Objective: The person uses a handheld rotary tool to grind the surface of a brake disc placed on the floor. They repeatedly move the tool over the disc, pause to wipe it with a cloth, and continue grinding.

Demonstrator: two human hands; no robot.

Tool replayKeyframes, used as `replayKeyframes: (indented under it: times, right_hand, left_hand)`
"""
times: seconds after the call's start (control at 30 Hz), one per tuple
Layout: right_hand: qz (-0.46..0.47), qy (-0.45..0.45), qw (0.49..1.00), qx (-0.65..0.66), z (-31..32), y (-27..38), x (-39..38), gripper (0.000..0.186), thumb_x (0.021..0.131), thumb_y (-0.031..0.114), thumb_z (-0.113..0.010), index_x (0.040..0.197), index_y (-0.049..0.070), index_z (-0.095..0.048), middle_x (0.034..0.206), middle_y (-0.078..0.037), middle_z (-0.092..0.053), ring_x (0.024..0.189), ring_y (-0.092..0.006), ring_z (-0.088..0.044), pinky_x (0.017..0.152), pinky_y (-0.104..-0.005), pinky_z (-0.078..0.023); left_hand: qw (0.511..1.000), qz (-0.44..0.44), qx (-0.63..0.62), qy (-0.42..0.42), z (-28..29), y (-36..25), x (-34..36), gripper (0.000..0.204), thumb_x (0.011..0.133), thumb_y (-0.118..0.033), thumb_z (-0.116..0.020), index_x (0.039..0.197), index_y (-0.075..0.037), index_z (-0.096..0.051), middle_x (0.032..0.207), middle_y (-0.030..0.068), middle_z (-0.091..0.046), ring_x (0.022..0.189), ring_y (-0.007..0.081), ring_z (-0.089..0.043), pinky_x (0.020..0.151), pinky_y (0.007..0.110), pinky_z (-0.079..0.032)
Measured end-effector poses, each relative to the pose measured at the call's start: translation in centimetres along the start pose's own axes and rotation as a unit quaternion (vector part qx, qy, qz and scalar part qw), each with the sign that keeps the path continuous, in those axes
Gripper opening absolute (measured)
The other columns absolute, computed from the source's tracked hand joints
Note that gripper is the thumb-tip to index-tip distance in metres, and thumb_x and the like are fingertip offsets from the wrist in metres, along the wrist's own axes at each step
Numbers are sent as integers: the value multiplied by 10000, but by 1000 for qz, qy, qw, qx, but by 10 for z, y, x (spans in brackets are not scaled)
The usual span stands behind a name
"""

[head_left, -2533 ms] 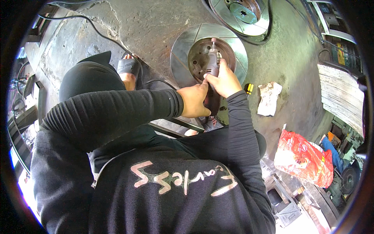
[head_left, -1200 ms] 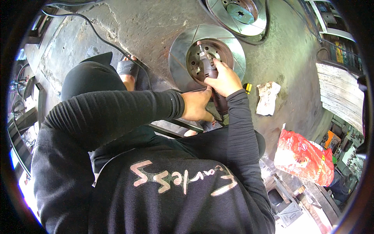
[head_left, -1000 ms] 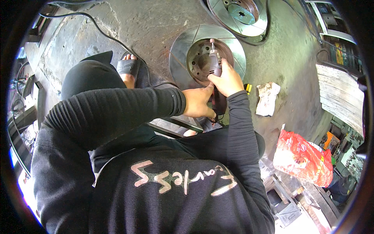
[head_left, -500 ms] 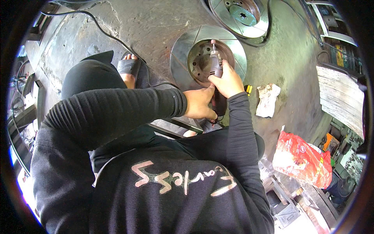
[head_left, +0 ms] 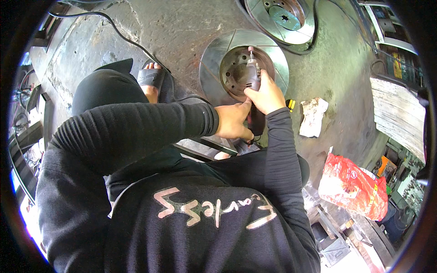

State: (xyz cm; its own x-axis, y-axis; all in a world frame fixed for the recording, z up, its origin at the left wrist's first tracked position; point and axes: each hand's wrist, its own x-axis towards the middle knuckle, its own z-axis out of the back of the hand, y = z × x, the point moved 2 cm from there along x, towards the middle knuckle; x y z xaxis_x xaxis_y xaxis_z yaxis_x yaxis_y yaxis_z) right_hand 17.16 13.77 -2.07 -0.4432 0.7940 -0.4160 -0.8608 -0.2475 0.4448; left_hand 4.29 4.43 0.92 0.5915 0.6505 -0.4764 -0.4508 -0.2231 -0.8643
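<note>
A dark die grinder (head_left: 253, 78) with a small pinkish grinding stone (head_left: 251, 48) at its tip points away from me over a brake disc (head_left: 210, 63). The stone is over the far side of the disc's recessed hub; whether it touches metal I cannot tell. My right hand (head_left: 269, 96) is wrapped round the front of the grinder's body, thumb across the top. Behind it, my left hand (head_left: 233, 121) grips the reddish-dark rear end. The shiny disc lies on the floor, with holes round its brownish hub.
A second brake disc (head_left: 255, 18) lies farther off, beside a black hose (head_left: 314, 32). A black cable (head_left: 123, 38) crosses the floor at left, near my sandalled foot (head_left: 151, 78). To the right are a yellow-black object (head_left: 290, 105), a stained cloth (head_left: 313, 117) and a red bag (head_left: 353, 186).
Almost nothing differs. The grinder and both hands keep their grip and place, with only a very slight shift of the view.
</note>
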Motion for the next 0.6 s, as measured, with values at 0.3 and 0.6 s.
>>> replayKeyframes:
  times: [0.3,0.6]
  right_hand:
    - [22,-19,999,16,-1,3,-5,748,693,289,-665,1300,-58,-398,1164,-281,-563,1045,-399,-587,880,-439,-478]
    - [42,-59,996,43,7,-2,-17,726,695,212,-675,1325,-32,-410,1163,-286,-519,1055,-420,-565,887,-427,-473]
  left_hand:
    - [1000,-18,2,-5,-6,3,3,1014,765,-391,-691,1383,199,-146,1349,367,-388,1253,399,-449,1054,358,-364]
    - [998,-42,-30,22,-11,0,-2,1011,766,-386,-679,1415,155,-124,1349,349,-408,1262,374,-450,1055,357,-364]
